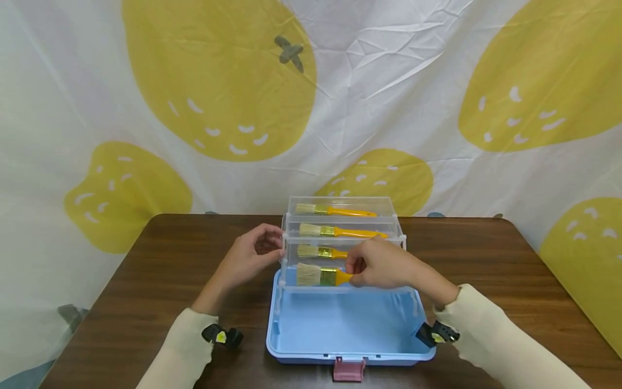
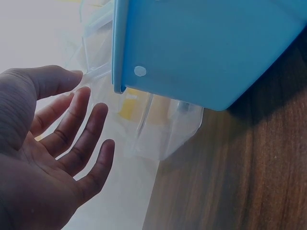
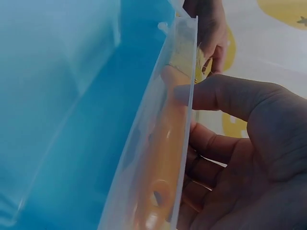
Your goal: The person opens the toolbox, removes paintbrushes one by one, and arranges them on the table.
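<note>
A light blue toolbox stands with its tiered clear trays raised at the back. Several paintbrushes with pale bristles and yellow-orange handles lie in the tiers. In the lowest tier, my right hand pinches the handle of the widest paintbrush; the right wrist view has its thumb on the orange handle inside the tray wall. A narrower paintbrush lies just behind it. My left hand is at the trays' left edge, fingers loosely bent, holding nothing; whether its fingertips touch the plastic is unclear.
The toolbox stands on a dark wooden table, with a pink latch at its front. More paintbrushes lie in the upper tiers, one above another. A white cloth with yellow fruit prints hangs behind the table.
</note>
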The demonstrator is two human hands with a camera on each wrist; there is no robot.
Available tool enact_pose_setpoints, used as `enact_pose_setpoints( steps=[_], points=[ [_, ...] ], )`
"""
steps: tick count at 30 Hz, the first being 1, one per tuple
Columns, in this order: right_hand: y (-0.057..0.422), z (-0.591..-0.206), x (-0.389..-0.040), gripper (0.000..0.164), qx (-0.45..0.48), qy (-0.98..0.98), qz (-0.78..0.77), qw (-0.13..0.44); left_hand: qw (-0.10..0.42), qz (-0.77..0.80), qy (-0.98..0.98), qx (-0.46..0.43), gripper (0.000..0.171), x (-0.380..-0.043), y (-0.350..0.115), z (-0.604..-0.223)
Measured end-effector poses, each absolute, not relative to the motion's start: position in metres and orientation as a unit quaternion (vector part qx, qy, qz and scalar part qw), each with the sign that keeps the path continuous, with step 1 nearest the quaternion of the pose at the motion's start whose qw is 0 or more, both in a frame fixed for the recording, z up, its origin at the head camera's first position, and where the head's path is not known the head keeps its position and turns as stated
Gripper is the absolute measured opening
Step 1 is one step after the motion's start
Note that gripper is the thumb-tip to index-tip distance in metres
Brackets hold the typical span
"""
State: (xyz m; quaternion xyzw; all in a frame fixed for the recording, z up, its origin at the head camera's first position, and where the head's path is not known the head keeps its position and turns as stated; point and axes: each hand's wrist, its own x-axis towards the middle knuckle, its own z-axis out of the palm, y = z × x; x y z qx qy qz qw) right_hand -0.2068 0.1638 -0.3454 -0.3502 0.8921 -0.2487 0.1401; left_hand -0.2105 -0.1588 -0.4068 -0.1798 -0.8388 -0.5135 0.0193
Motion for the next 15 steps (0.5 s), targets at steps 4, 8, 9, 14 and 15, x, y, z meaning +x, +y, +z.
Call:
enact_pose_setpoints(
  steps=[4, 8, 9, 14, 15],
  points=[
    [0.1654, -0.3467, -0.2074, 0.016, -0.343, 0.890, -0.265, 0.141, 0.018, -0.514, -0.839, -0.178, 0.036, -0.2103, -0.1589, -0.4069],
    [0.1680, -0.3464, -0.2070, 0.013, -0.331, 0.892, -0.277, 0.138, 0.019, -0.514, -0.839, -0.177, 0.036, -0.2098, -0.1589, -0.4068],
    [0.1686, -0.3461, -0.2070, 0.012, -0.328, 0.892, -0.279, 0.135, 0.019, -0.514, -0.839, -0.177, 0.036, -0.2097, -0.1589, -0.4068],
    [0.1726, -0.3436, -0.2062, 0.010, -0.323, 0.893, -0.290, 0.120, 0.020, -0.513, -0.840, -0.175, 0.035, -0.2090, -0.1585, -0.4064],
    [0.1735, -0.3428, -0.2057, 0.009, -0.322, 0.892, -0.294, 0.118, 0.020, -0.513, -0.841, -0.174, 0.035, -0.2089, -0.1584, -0.4063]
  ],
)
